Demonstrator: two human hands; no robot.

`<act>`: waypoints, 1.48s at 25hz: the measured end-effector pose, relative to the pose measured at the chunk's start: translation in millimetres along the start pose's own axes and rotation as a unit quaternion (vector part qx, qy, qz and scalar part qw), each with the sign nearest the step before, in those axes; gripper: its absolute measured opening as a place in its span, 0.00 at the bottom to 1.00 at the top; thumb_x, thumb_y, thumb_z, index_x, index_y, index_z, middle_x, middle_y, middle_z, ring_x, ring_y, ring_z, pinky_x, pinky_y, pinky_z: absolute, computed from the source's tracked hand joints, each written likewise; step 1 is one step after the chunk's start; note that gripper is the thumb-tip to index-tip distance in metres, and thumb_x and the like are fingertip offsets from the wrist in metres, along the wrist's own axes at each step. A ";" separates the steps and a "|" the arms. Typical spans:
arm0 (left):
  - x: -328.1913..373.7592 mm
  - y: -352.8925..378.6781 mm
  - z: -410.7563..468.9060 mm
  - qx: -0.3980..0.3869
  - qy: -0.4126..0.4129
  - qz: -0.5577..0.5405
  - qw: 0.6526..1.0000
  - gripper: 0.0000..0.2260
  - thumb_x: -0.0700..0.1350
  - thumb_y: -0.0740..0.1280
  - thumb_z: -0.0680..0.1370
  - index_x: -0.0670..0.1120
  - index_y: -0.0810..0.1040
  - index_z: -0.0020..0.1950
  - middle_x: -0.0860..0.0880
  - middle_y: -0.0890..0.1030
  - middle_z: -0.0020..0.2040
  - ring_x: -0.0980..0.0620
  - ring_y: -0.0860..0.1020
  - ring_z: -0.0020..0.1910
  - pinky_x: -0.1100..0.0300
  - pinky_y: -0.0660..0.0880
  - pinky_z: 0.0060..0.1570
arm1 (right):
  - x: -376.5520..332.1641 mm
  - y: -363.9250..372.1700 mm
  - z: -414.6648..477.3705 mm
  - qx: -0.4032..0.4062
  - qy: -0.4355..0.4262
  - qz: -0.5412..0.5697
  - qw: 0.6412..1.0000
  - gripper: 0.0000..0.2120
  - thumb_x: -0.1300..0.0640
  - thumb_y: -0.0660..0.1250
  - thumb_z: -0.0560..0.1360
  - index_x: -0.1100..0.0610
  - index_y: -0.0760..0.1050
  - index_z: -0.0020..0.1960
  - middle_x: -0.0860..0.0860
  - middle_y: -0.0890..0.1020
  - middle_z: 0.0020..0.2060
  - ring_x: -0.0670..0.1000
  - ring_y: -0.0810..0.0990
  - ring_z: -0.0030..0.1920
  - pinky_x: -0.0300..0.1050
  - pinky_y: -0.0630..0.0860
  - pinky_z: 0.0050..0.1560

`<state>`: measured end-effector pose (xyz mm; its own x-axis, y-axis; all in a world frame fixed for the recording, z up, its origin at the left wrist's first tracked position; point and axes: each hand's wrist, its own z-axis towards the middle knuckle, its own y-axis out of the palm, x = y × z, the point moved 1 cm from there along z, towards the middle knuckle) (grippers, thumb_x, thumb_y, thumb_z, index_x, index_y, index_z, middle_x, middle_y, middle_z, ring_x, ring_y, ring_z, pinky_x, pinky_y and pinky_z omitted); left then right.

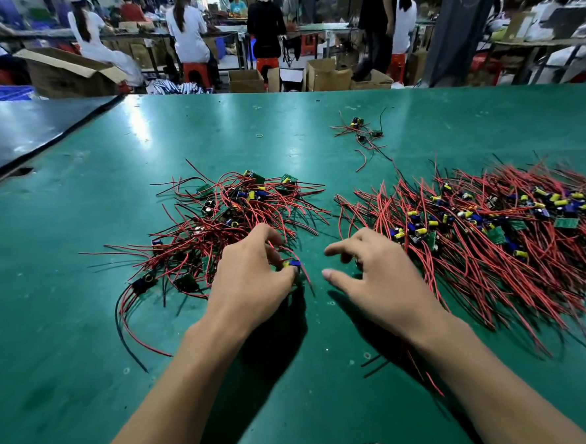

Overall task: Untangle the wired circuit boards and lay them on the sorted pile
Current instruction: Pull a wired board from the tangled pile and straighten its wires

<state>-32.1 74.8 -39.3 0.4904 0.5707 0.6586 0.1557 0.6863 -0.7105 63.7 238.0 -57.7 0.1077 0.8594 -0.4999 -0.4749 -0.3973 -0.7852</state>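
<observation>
A tangled heap of small circuit boards (pixel 229 212) with red and black wires lies at the middle of the green table. To its right spreads the sorted pile (pixel 498 230), its boards in a row and wires combed toward me. My left hand (pixel 253 275) pinches one wired board (pixel 292 264) with a blue and yellow capacitor at the near right edge of the heap. My right hand (pixel 373 271) hovers at the left edge of the sorted pile, fingers loosely curled and thumb out; a small dark part shows under its fingers, and I cannot tell whether it holds it.
A few loose wired boards (pixel 360 132) lie farther back on the green table (pixel 84 303). A dark board (pixel 22 135) adjoins it at the far left. Beyond the far edge are cardboard boxes (pixel 245 80), red stools and several seated people.
</observation>
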 end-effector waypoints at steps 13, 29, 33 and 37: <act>-3.3 8.0 6.1 0.059 -0.041 -0.154 0.985 0.05 0.43 0.65 0.80 0.49 0.80 0.49 0.52 0.83 0.44 0.55 0.82 0.37 0.65 0.76 0.42 | -4.2 -0.9 0.2 0.022 -0.003 0.074 0.997 0.05 0.51 0.72 0.76 0.48 0.83 0.51 0.43 0.82 0.48 0.47 0.78 0.53 0.45 0.68 0.57; 11.0 10.4 -0.9 -0.215 -0.141 -0.408 0.876 0.16 0.55 0.67 0.77 0.42 0.81 0.44 0.48 0.73 0.26 0.53 0.69 0.21 0.65 0.66 0.22 | -7.1 -34.4 11.8 -0.046 0.239 0.709 0.662 0.04 0.55 0.62 0.73 0.54 0.74 0.46 0.54 0.85 0.43 0.48 0.74 0.31 0.40 0.70 0.34; 22.8 18.7 -3.7 -0.265 -0.189 -0.553 0.767 0.20 0.57 0.66 0.74 0.41 0.79 0.55 0.41 0.80 0.39 0.46 0.81 0.30 0.60 0.78 0.28 | -12.4 -12.1 8.6 -0.132 0.200 0.606 0.758 0.04 0.55 0.67 0.75 0.55 0.76 0.48 0.56 0.84 0.46 0.54 0.78 0.37 0.46 0.76 0.35; 21.3 19.2 -8.1 -0.259 -0.183 -0.569 0.759 0.11 0.46 0.71 0.73 0.42 0.78 0.51 0.41 0.83 0.39 0.48 0.82 0.32 0.61 0.79 0.32 | -13.2 -8.5 7.9 -0.101 0.146 0.587 0.790 0.08 0.53 0.70 0.75 0.57 0.77 0.49 0.56 0.84 0.57 0.56 0.82 0.44 0.49 0.81 0.37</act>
<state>-11.7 96.5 -41.0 -0.4709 -0.1067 0.8757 0.6614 0.6142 0.4305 59.4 232.6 -41.5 -0.0927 -0.2373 -0.9670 -0.2509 -0.9343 0.2533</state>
